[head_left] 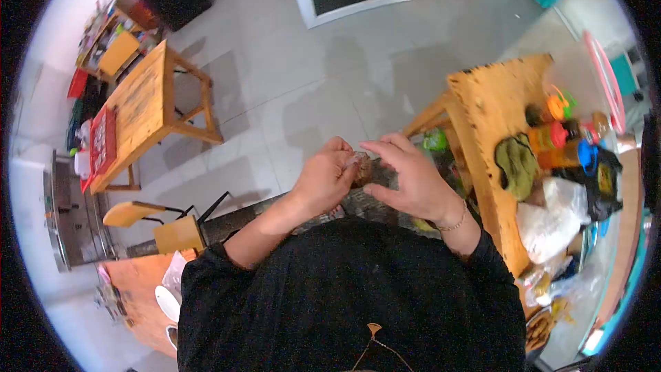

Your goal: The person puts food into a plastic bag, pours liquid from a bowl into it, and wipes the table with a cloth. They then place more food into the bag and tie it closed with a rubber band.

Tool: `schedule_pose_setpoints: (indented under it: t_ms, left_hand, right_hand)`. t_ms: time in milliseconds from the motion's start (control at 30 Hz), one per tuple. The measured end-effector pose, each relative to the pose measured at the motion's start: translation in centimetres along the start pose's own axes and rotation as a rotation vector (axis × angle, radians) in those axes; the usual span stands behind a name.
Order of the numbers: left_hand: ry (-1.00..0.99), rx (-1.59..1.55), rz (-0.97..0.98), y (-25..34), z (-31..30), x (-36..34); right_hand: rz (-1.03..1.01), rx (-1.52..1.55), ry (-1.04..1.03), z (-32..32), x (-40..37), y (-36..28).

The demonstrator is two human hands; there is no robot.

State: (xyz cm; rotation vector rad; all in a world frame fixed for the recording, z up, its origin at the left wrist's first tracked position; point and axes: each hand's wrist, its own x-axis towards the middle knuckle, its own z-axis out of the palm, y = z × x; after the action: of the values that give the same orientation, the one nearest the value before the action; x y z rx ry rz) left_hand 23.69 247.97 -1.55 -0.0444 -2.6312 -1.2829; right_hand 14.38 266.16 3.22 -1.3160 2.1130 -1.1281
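In front of my body, my left hand (pixel 327 173) is closed in a pinch at a small brown lumpy thing (pixel 361 171), whose exact kind I cannot tell. My right hand (pixel 407 178), with a bracelet at its wrist, comes in from the other side. Its thumb and fingers are spread apart around the lump, fingertips close to those of my left hand. Below both hands lies a dark patterned surface (pixel 382 208), partly hidden by my arms and black shirt.
Along the right runs a wooden table (pixel 485 107) with a green cloth (pixel 516 164), orange bottles (pixel 549 136) and a white plastic bag (pixel 551 219). To the left stand another wooden table (pixel 141 107) with a red tray (pixel 103 143), and a chair (pixel 177 234).
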Motion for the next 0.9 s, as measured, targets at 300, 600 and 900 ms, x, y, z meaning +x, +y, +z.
schedule_pose_setpoints:
  t_ms: [300, 600, 900]
  left_hand:
    - [0.193, -0.978, -0.719, -5.3, -10.6, -1.5]
    - [0.553, -1.196, -0.804, -10.0, -15.1, 2.9]
    - [0.575, 0.177, -0.424, -14.9, -21.6, 11.9]
  right_hand:
    - [0.298, 0.925, -0.383, 8.6, 11.4, 6.2]
    - [0.428, 1.220, -0.580, 10.8, 23.5, 9.3]
    - [0.811, 1.383, -0.903, 8.0, 41.3, 14.8]
